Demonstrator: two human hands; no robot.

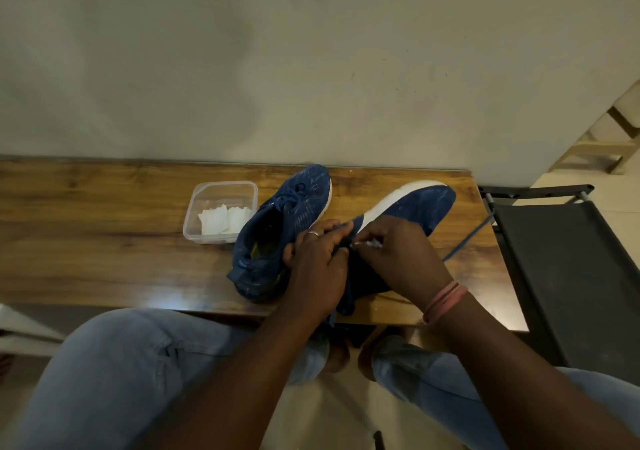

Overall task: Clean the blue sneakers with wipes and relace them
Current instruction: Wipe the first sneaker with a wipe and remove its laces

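You are sitting in what looks like a plain room of a home. A low wooden bench (104, 214) with a laminate grain stands against a bare, scuffed pale wall (311, 62). A black folding chair (568, 262) sits at your right on light floor tiles, with pale wooden furniture (602, 141) beyond.

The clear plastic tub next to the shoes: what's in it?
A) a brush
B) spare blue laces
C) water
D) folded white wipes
D: the clear plastic tub on the wooden table holds folded white wipes, left of the laced blue sneaker; no laces, brush or water show in it.
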